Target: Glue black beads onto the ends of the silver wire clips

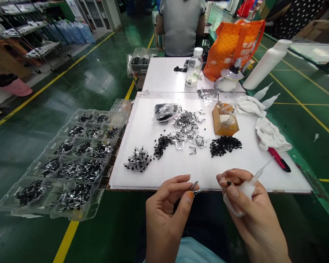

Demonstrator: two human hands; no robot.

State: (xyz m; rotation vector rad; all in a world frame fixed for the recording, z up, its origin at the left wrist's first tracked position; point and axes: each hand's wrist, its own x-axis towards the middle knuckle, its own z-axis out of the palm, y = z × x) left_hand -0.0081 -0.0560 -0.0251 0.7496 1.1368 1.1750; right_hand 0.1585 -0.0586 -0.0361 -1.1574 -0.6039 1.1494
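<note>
Pinching tweezers (194, 188) pointing right, the left hand (164, 215) faces the right hand (256, 206), its fingers (233, 191) wrapped round a squeeze bottle (242, 193), nozzle (263, 167) slanting up-right.

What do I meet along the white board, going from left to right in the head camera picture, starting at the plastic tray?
plastic tray → pile of silver and black clips → small black pieces → silver wire clips → pile of black pieces → white cloth
</note>
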